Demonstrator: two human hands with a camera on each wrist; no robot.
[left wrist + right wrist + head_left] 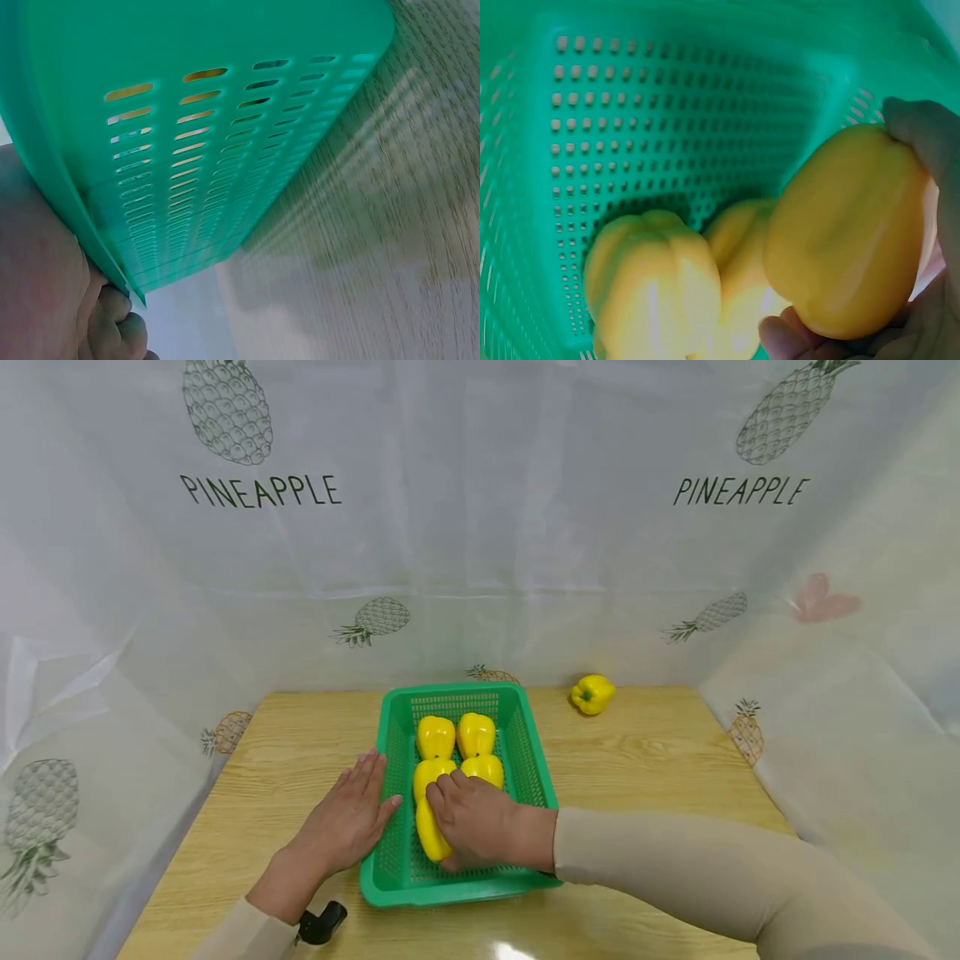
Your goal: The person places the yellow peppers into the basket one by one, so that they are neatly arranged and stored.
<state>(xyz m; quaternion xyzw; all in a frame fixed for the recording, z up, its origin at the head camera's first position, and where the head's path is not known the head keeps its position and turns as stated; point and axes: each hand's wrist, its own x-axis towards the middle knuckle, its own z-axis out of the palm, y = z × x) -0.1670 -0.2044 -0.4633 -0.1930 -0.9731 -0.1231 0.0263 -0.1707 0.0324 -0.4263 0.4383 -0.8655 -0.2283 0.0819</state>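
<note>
A green plastic basket [390, 877] with perforated walls stands on the table. My right hand [476, 818] is inside it, gripping a yellow bell pepper [431, 833]. In the right wrist view, thumb and fingers curl round that bell pepper [847, 232], close above other yellow bell peppers [656, 281]. Farther back in the basket lie several yellow bell peppers [436, 737], partly hidden by my right hand. My left hand [345, 814] rests on the basket's left rim, fingers straight. The left wrist view shows this hand [41, 262] against the rim, beside the outer wall [180, 172].
One more yellow bell pepper [592, 694] lies on the wooden table [637, 760], behind and right of the basket. A black object [322, 923] shows beside my left wrist. White sheeting [480, 543] with pineapple prints hangs behind the table and at both sides.
</note>
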